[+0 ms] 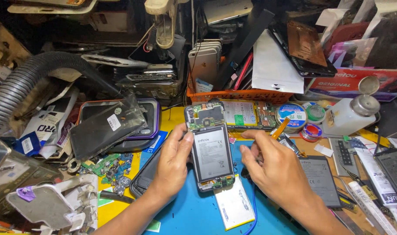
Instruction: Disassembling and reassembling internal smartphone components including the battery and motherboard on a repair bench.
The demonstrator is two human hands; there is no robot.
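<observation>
Left edge: grey corrugated hose (26, 82), then a heap of phone shells and a black back cover (105, 128). Left hand (172, 163) clamps the opened smartphone (209, 150) by its left side, back off, battery and boards exposed, held just above the blue work mat (194, 213). Right hand (274, 167) is curled beside the phone's right edge, pinching something small; cannot tell what. Judged step: internal disassembly; next move calls for fine, steady contact near the battery. Spare battery (320, 180) and white solvent bottle (353, 114) right. Bench densely cluttered with parts.
</observation>
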